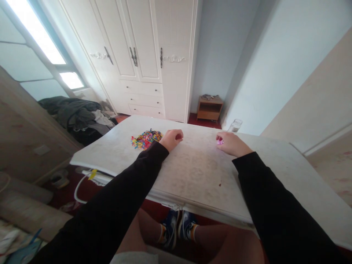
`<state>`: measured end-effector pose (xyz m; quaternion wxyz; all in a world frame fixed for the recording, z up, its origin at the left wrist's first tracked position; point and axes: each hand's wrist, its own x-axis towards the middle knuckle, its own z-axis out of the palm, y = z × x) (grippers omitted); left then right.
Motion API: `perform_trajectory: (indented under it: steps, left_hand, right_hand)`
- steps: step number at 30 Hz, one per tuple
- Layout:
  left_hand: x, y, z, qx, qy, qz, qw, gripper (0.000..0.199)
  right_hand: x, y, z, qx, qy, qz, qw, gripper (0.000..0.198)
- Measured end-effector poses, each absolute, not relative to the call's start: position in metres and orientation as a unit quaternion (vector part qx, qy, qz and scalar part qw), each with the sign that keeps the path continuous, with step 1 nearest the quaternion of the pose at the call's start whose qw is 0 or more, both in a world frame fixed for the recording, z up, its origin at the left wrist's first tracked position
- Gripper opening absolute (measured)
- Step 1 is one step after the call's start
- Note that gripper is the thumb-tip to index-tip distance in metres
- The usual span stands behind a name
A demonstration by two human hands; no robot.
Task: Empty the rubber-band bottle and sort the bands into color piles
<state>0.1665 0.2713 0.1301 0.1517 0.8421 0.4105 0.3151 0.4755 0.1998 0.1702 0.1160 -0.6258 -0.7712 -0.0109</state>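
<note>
Over the white table (pixel 189 176), my left hand (pixel 172 139) is closed, with its fingers curled round toward the thumb. Whatever it may hold is hidden. Just left of it lies a loose pile of small multicoloured pieces (pixel 145 139), too small to tell their kind. My right hand (pixel 232 143) is closed on small pink pieces (pixel 220 141) that show between the fingers and thumb. Right behind this hand stands a clear glass jar (pixel 235 125), its lower part partly hidden by the hand.
A small dark speck (pixel 220 184) lies near the table's front edge. Beyond the table are a white wardrobe (pixel 176 84) and a small wooden cabinet (pixel 209 110). Dark clothes (pixel 74 113) are heaped at the left. A white cable (pixel 76 189) hangs at the table's left side.
</note>
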Motion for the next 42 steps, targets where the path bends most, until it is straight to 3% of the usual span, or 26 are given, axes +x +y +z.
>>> perform_trajectory:
  steps: [6,13,18,20,25,30,38,42]
  left_hand:
    - [0.138,0.274,0.141,0.789,0.548,0.273,0.058,0.022]
    - [0.125,0.266,0.145,0.725,0.652,0.220,0.012,0.019]
    - [0.122,0.263,0.145,0.698,0.686,0.202,0.037,0.060]
    - [0.116,0.265,0.144,0.690,0.697,0.186,0.062,0.066]
    - [0.102,0.269,0.143,0.684,0.705,0.177,0.057,0.037]
    - [0.091,0.264,0.146,0.671,0.710,0.210,0.046,0.021]
    - [0.083,0.248,0.152,0.633,0.729,0.258,0.030,0.022]
    - [0.071,0.240,0.153,0.613,0.725,0.309,0.061,0.037]
  right_hand:
    - [0.514,0.181,0.190,-0.692,-0.720,0.057,-0.007,0.025]
    - [0.542,0.191,0.182,-0.740,-0.671,0.035,0.020,0.031]
    - [0.555,0.202,0.173,-0.760,-0.650,0.011,0.017,0.032]
    - [0.558,0.204,0.170,-0.759,-0.651,0.003,0.014,0.030]
    - [0.559,0.207,0.167,-0.759,-0.650,0.014,0.017,0.030]
    - [0.563,0.209,0.165,-0.760,-0.650,0.019,0.024,0.031]
    - [0.565,0.211,0.160,-0.747,-0.662,0.010,0.048,0.028]
    - [0.563,0.213,0.157,-0.750,-0.660,0.005,0.052,0.028]
